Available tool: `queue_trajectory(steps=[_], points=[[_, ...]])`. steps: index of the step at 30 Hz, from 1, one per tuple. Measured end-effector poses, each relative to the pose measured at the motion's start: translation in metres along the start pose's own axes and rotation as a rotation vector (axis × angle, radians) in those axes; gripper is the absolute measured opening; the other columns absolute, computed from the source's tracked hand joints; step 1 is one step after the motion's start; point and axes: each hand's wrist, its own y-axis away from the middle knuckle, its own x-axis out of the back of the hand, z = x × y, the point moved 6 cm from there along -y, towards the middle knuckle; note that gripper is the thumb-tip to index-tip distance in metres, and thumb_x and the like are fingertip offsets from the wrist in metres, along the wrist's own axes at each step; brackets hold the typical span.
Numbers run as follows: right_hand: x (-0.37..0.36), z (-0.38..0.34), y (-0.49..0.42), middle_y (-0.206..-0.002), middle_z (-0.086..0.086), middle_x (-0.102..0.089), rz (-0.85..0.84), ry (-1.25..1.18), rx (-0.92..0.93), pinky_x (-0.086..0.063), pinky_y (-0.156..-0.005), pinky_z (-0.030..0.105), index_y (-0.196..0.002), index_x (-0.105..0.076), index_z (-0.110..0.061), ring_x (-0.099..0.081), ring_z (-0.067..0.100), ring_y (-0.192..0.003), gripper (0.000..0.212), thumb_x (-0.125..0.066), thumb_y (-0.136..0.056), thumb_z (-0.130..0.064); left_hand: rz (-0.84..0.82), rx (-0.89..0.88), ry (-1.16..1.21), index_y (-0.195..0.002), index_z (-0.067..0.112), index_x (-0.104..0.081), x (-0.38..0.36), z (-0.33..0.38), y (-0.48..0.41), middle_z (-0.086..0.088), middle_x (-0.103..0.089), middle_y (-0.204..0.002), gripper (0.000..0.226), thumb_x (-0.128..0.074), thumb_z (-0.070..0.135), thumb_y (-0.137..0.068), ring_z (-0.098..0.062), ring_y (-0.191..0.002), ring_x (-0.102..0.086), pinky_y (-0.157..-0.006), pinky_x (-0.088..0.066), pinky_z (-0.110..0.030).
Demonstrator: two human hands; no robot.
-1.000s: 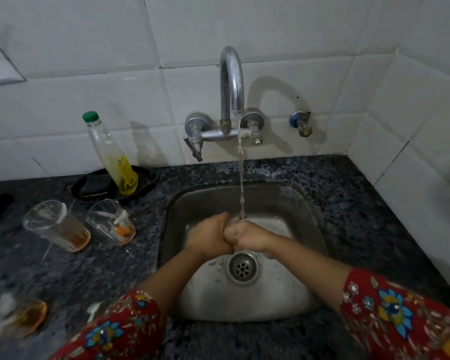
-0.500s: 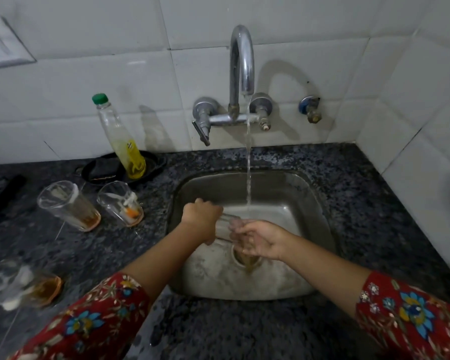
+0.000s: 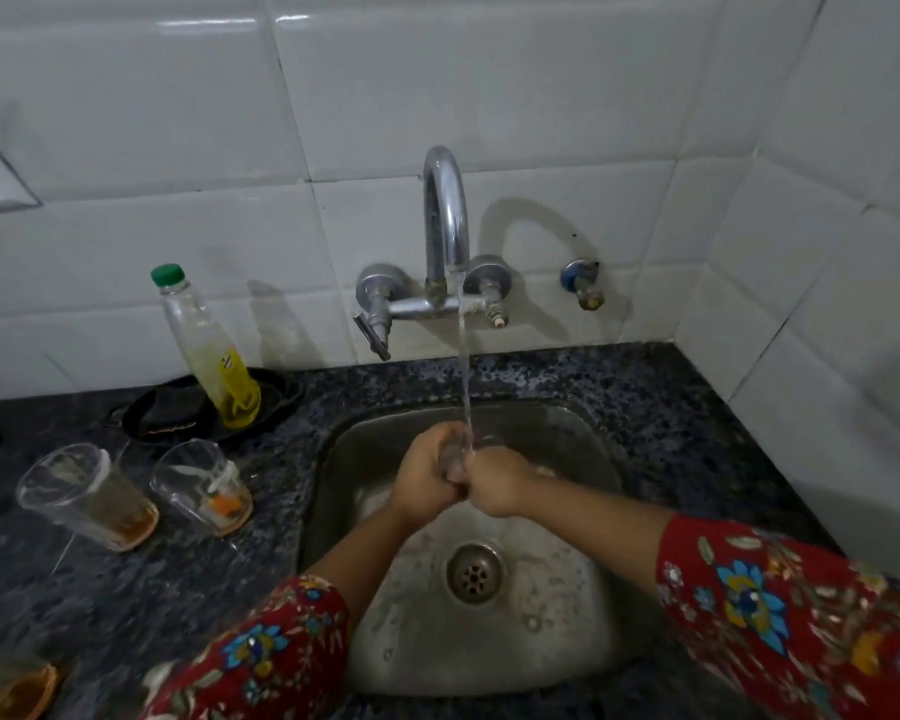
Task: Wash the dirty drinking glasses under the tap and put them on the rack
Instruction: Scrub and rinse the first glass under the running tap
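Observation:
Over the steel sink (image 3: pixel 583 439) both my hands close around one clear drinking glass (image 3: pixel 453 452), mostly hidden between them, under the running stream from the chrome tap (image 3: pixel 445 220). My left hand (image 3: pixel 427 478) grips it from the left, my right hand (image 3: pixel 497 483) from the right. Two dirty glasses stand on the dark counter to the left: one (image 3: pixel 87 496) with brown dregs, one (image 3: pixel 204 485) with orange residue. A third dirty glass (image 3: pixel 14 691) shows at the bottom left edge. No rack is in view.
A soap bottle with a green cap (image 3: pixel 206 350) leans in a black dish (image 3: pixel 276 402) behind the glasses. White tiled walls close in behind and to the right. The drain (image 3: pixel 474 571) lies nearer me than my hands. A small valve (image 3: pixel 583 283) sits right of the tap.
Half a second ago my hands were apart with the glass tipped over the drain. Now they are pressed together around it, raised into the stream. The camera tilted down.

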Motion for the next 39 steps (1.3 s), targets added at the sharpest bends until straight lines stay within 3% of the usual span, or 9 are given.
queue_trajectory(steps=[6, 9, 13, 17, 20, 25, 31, 36, 39], points=[[0.011, 0.01, 0.019, -0.128, 0.015, -0.056, 0.051, -0.059, 0.153, -0.039, -0.096, 0.03, -0.124, -0.057, -0.005, -0.051, 0.031, -0.119, 0.034, -0.053, -0.09, -0.012, -0.376, 0.122, -0.12, -0.121, 0.008, -0.055, -0.014, -0.015, 0.008, -0.006, -0.064, -0.103, 0.061, -0.081, 0.0, -0.067, -0.03, -0.103, -0.063, -0.083, -0.049, -0.026], [0.005, 0.009, 0.019, -0.128, 0.008, -0.058, 0.082, 0.01, 0.151, -0.042, -0.097, 0.032, -0.124, -0.059, -0.013, -0.053, 0.027, -0.119, 0.032, -0.048, -0.094, -0.012, -0.186, 0.124, -0.049, -0.112, 0.011, -0.06, -0.009, -0.015, 0.011, -0.003, -0.067, -0.104, 0.054, -0.079, 0.004, -0.062, -0.026, -0.101, -0.065, -0.084, -0.052, -0.029], [0.019, 0.005, 0.026, -0.099, 0.01, -0.068, 0.108, -0.324, 0.113, -0.046, -0.078, 0.032, -0.074, -0.063, -0.021, -0.065, 0.026, -0.094, 0.021, -0.055, -0.092, -0.015, 0.12, 0.153, 0.142, -0.099, 0.013, -0.062, -0.002, -0.007, 0.017, -0.002, -0.068, -0.096, 0.04, -0.08, 0.001, -0.066, -0.008, -0.085, -0.066, -0.074, -0.053, -0.022], [0.028, -0.003, 0.036, -0.111, 0.011, -0.063, -0.009, 0.13, 0.333, -0.047, -0.078, 0.037, -0.116, -0.056, -0.014, -0.062, 0.028, -0.097, 0.026, -0.043, -0.099, -0.029, -0.027, 0.122, 0.241, -0.103, 0.004, -0.06, -0.011, -0.01, 0.016, -0.004, -0.068, -0.097, 0.049, -0.078, 0.006, -0.058, -0.01, -0.089, -0.067, -0.078, -0.053, -0.026], [0.032, 0.012, 0.042, -0.116, 0.008, -0.061, -0.034, 0.328, 0.412, -0.048, -0.074, 0.038, -0.121, -0.053, -0.02, -0.06, 0.029, -0.101, 0.036, -0.036, -0.099, -0.043, -0.139, 0.129, 0.262, -0.11, -0.003, -0.058, -0.011, -0.015, 0.016, -0.006, -0.067, -0.1, 0.058, -0.076, -0.003, -0.055, -0.009, -0.09, -0.066, -0.079, -0.053, -0.027], [0.033, -0.005, 0.021, -0.1, 0.01, -0.067, 0.159, -0.329, 0.044, -0.046, -0.079, 0.036, -0.095, -0.065, -0.013, -0.063, 0.026, -0.093, 0.037, -0.04, -0.098, -0.04, 0.177, 0.089, 0.063, -0.08, 0.027, -0.057, -0.003, 0.016, 0.028, 0.014, -0.059, -0.079, 0.028, -0.075, 0.006, -0.078, 0.014, -0.074, -0.059, -0.066, -0.044, -0.006], [0.033, -0.004, 0.041, -0.106, 0.008, -0.063, -0.018, 0.195, 0.407, -0.047, -0.075, 0.037, -0.11, -0.056, -0.018, -0.062, 0.026, -0.09, 0.035, -0.032, -0.1, -0.041, -0.225, 0.106, 0.08, -0.115, -0.001, -0.055, -0.002, -0.01, 0.013, 0.005, -0.061, -0.103, 0.063, -0.086, 0.0, -0.06, 0.003, -0.092, -0.062, -0.082, -0.046, -0.01], [0.033, -0.006, 0.026, -0.099, 0.016, -0.067, 0.284, -0.123, -0.003, -0.045, -0.075, 0.037, -0.106, -0.06, -0.012, -0.064, 0.032, -0.091, 0.041, -0.034, -0.099, -0.042, 0.127, 0.13, 0.054, -0.105, 0.013, -0.059, -0.005, 0.005, 0.015, 0.009, -0.063, -0.095, 0.043, -0.071, 0.035, -0.07, 0.001, -0.087, -0.062, -0.079, -0.049, -0.02], [0.033, -0.01, 0.026, -0.102, 0.016, -0.066, 0.28, -0.16, 0.023, -0.046, -0.076, 0.037, -0.106, -0.059, -0.008, -0.063, 0.032, -0.092, 0.038, -0.037, -0.099, -0.038, 0.123, 0.038, 0.058, -0.111, 0.007, -0.059, 0.0, 0.009, 0.013, 0.006, -0.064, -0.101, 0.039, -0.077, 0.012, -0.077, 0.005, -0.091, -0.063, -0.082, -0.048, -0.014]])
